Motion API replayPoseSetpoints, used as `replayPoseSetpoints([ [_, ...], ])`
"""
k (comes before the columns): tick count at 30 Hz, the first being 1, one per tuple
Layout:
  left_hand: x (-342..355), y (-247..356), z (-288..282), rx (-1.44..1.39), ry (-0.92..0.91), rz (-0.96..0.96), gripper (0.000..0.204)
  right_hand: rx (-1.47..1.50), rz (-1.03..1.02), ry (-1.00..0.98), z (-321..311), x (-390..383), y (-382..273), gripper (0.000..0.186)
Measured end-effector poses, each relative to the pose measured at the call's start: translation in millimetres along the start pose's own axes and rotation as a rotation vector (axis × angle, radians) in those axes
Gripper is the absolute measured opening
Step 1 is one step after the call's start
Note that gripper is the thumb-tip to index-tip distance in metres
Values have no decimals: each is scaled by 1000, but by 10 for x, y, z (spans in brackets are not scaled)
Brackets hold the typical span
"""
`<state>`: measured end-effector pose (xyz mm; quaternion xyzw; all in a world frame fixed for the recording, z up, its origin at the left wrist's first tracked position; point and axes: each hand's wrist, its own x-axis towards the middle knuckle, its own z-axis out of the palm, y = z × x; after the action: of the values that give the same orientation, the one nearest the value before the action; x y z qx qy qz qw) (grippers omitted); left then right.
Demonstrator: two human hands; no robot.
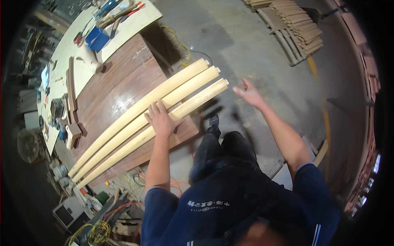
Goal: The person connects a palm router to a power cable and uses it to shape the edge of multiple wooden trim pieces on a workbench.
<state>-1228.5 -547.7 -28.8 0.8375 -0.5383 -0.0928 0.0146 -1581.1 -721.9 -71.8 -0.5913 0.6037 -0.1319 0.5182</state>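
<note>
Three long, pale, curved wooden rails lie side by side across a brown table (131,65), their right ends jutting past its edge. These are the far rail (135,108), the middle rail (193,84) and the near rail (201,96). Small stubs show on their right ends. My left hand (161,121) rests on the rails with its fingers spread, over the middle and near ones. My right hand (249,95) is in the air just right of the near rail's end, apart from it. Its fingers are loosely bent and partly separated, with nothing seen in them.
Behind the brown table is a cream worktop (135,20) with a blue box (97,39), red-handled scissors (78,39) and other tools. Dark curved wood strips (71,90) lie at the left. Stacked wooden pieces (295,28) stand far right. A yellow coiled hose (180,47) and cables trail on the floor.
</note>
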Motion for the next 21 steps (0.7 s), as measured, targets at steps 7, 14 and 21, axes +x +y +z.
replayPoseSetpoints([
  [7, 165, -53, 119, -37, 81, -8, 126, 215, 261, -304, 632, 1021, -515, 85],
  [14, 20, -20, 347, -21, 141, -6, 114, 48, 18, -133, 560, 917, -384, 55],
  [21, -414, 997, 362, -281, 199, -217, 123, 239, 96, -183, -433, 1064, 431, 49],
])
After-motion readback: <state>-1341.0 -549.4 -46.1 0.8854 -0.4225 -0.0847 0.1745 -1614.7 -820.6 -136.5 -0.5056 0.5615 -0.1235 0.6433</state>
